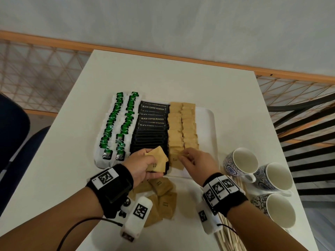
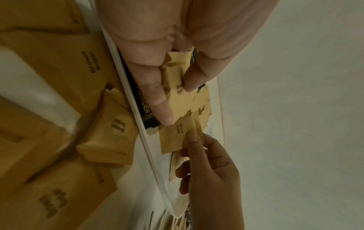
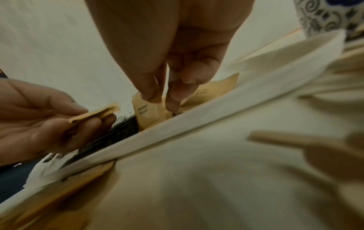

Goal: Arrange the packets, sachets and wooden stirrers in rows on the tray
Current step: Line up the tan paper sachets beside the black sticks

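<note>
- Brown paper sugar sachets (image 1: 157, 160), a small fan of them, sit pinched between thumb and curled fingers of the left hand (image 1: 140, 164) at the lower centre of the head view, likely kept there as a ready supply for the row being built.
- The right hand (image 1: 196, 161), its grip nearly closed, nips one brown sachet (image 3: 149, 107) at thumb and fingertip and lowers it at the near end of the two brown sachet rows (image 1: 183, 127) on the white plastic tray (image 1: 211, 124).
- Left of those lie the black sachet row (image 1: 151, 127), printed "BLACK COFFEE POWDER", and two rows of white-and-green tea packets (image 1: 116, 127); their small label seems to read "GREEN TEA".
- Loose brown sachets (image 1: 163, 196) wait on the white counter (image 1: 172, 77) below the tray, print too small to read surely.
- Pale wooden stirrers (image 1: 226, 232) lie unsorted at lower right, beside three blue-patterned white cups (image 1: 268, 176).
</note>
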`<state>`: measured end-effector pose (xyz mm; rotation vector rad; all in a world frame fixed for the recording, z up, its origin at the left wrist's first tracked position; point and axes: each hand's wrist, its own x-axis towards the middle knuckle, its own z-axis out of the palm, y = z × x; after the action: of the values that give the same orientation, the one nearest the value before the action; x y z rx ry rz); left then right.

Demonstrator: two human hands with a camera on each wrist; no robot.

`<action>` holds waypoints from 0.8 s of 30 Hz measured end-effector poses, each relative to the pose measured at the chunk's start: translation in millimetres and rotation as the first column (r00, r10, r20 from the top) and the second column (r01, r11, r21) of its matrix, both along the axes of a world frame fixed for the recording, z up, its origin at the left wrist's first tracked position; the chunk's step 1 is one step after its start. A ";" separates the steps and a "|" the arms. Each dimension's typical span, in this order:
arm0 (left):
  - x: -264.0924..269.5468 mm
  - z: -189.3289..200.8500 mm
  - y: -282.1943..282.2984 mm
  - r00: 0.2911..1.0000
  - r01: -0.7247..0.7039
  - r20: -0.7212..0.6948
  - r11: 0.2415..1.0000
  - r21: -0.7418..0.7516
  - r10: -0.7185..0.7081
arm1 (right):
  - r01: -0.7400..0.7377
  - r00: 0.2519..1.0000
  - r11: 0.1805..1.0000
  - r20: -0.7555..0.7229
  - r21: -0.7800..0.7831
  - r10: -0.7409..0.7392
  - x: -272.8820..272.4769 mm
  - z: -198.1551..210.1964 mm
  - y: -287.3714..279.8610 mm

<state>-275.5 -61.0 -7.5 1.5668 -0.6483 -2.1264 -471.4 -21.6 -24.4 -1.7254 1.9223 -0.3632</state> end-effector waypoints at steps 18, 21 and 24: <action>0.9 -5.5 4.8 0.996 0.086 0.014 0.992 -0.092 -0.085 | 0.067 0.995 0.997 0.069 -0.027 -0.065 1.6 -2.4 -6.1; -3.1 -7.8 5.6 0.995 0.092 0.045 0.988 -0.127 -0.087 | 0.090 0.958 0.996 0.273 -0.003 -0.086 3.5 3.2 -1.0; -8.6 -7.1 6.5 0.996 0.091 0.039 0.983 -0.157 -0.086 | 0.035 0.882 0.986 0.459 0.163 -0.108 8.4 3.4 3.1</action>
<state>-284.1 -54.5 -14.6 1.5144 -0.8903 -2.0594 -463.0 -18.5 -21.0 -1.3209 1.6133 -0.5869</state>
